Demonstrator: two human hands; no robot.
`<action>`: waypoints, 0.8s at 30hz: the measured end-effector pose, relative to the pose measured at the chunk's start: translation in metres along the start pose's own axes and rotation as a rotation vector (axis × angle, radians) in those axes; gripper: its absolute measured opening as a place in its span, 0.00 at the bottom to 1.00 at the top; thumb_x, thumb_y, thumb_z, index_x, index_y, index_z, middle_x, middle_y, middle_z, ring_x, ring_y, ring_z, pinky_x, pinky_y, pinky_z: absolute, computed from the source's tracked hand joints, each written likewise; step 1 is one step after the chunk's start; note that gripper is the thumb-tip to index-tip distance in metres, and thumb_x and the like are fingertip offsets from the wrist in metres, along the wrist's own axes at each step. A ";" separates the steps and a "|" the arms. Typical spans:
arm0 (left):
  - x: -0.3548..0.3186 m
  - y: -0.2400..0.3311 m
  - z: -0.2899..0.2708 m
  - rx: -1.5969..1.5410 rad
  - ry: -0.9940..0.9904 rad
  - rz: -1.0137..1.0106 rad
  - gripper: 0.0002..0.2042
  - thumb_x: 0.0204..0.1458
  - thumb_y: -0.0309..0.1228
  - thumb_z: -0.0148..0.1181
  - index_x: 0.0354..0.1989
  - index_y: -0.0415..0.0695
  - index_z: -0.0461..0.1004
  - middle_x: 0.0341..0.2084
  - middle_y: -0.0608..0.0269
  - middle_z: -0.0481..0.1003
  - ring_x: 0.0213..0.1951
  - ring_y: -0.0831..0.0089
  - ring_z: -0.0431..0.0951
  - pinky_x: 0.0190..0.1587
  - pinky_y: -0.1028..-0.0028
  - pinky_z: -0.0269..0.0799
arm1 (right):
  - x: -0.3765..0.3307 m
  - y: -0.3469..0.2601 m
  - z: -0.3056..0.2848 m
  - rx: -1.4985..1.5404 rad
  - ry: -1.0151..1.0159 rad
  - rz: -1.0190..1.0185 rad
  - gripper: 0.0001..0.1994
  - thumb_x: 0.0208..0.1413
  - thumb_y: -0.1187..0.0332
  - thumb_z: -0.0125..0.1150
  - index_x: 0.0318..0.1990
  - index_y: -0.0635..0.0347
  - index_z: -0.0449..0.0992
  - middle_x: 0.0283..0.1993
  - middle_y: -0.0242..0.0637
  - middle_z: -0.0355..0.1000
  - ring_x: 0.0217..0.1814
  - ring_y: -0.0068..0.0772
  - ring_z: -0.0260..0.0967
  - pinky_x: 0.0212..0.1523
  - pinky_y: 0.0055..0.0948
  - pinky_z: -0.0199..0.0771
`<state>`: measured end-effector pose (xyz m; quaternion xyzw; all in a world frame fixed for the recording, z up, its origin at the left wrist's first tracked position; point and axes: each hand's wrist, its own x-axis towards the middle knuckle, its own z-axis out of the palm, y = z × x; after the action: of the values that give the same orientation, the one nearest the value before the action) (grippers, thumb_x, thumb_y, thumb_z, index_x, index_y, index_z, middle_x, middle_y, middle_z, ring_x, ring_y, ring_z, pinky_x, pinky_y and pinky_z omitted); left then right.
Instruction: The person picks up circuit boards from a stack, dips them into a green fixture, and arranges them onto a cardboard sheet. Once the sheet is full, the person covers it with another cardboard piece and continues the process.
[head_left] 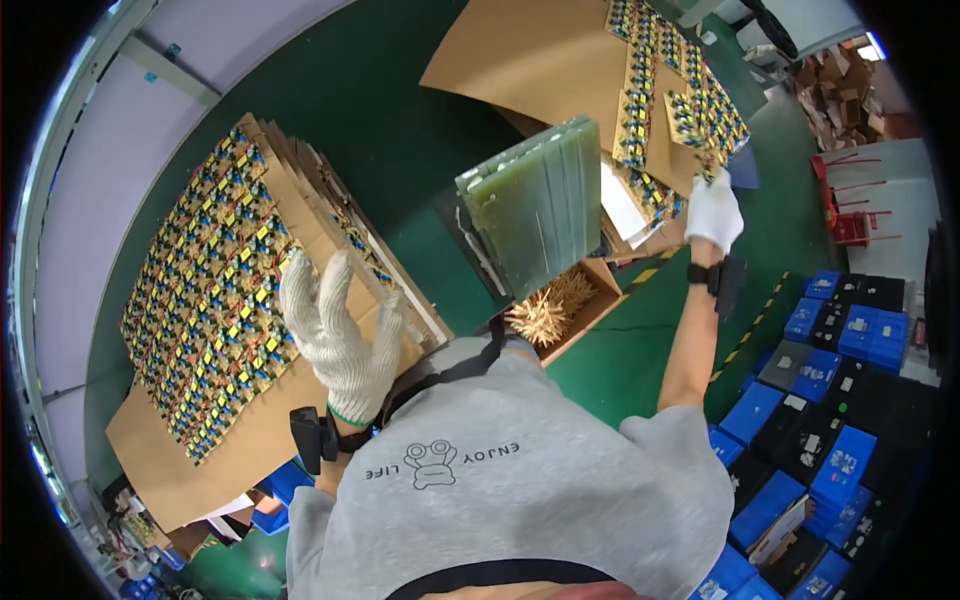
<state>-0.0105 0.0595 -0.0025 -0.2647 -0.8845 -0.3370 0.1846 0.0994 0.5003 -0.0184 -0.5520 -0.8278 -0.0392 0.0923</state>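
Note:
My left hand [340, 335], in a knitted white glove, has its fingers spread at the near right edge of a wide spread of circuit boards [215, 290]. These boards carry yellow, blue and black parts and lie on stacked cardboard sheets [330, 215]. Out to the far right, my gloved right hand [713, 212] is closed on the near end of a circuit board strip [688, 122]. That strip is tilted over other rows of circuit boards [636, 95] on a brown cardboard sheet [545, 50]. The right fingertips are partly hidden.
Between my arms stands a block of greenish translucent panels [540, 210]. Under it a cardboard box [598, 300] holds many thin tan strips [552, 305]. Blue and black crates [840, 400] are piled at right, near a red rack [850, 215]. The floor [330, 90] is green.

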 end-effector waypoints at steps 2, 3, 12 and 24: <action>0.003 0.000 0.003 0.030 -0.015 0.057 0.30 0.40 0.30 0.72 0.56 0.45 0.69 0.60 0.44 0.57 0.61 0.46 0.61 0.57 0.56 0.63 | -0.003 0.006 -0.002 0.066 0.073 0.010 0.21 0.56 0.54 0.51 0.54 0.51 0.70 0.37 0.48 0.77 0.40 0.52 0.75 0.42 0.46 0.72; 0.006 0.000 0.005 -0.021 0.009 0.036 0.30 0.40 0.29 0.72 0.56 0.45 0.70 0.59 0.44 0.59 0.61 0.46 0.61 0.58 0.56 0.62 | 0.006 0.006 -0.002 -0.052 0.011 -0.033 0.20 0.56 0.54 0.51 0.53 0.51 0.71 0.37 0.49 0.77 0.40 0.52 0.75 0.42 0.46 0.73; 0.017 0.018 0.006 -0.093 -0.102 0.092 0.25 0.43 0.29 0.69 0.52 0.44 0.72 0.52 0.47 0.68 0.55 0.51 0.68 0.54 0.58 0.66 | -0.036 0.004 -0.020 0.020 0.001 -0.079 0.25 0.54 0.49 0.56 0.57 0.48 0.71 0.41 0.52 0.76 0.41 0.51 0.76 0.43 0.42 0.75; 0.030 0.051 0.105 -2.443 -1.267 -0.767 0.35 0.59 0.58 0.45 0.52 0.32 0.67 0.41 0.55 0.75 0.43 0.67 0.74 0.51 0.72 0.70 | -0.103 -0.013 -0.092 1.008 -0.054 -0.282 0.25 0.48 0.75 0.65 0.55 0.75 0.70 0.48 0.42 0.75 0.46 0.27 0.73 0.51 0.26 0.71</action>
<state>-0.0195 0.1750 -0.0359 -0.1067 0.0085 -0.7294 -0.6756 0.1360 0.3865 0.0524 -0.3228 -0.8124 0.3664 0.3188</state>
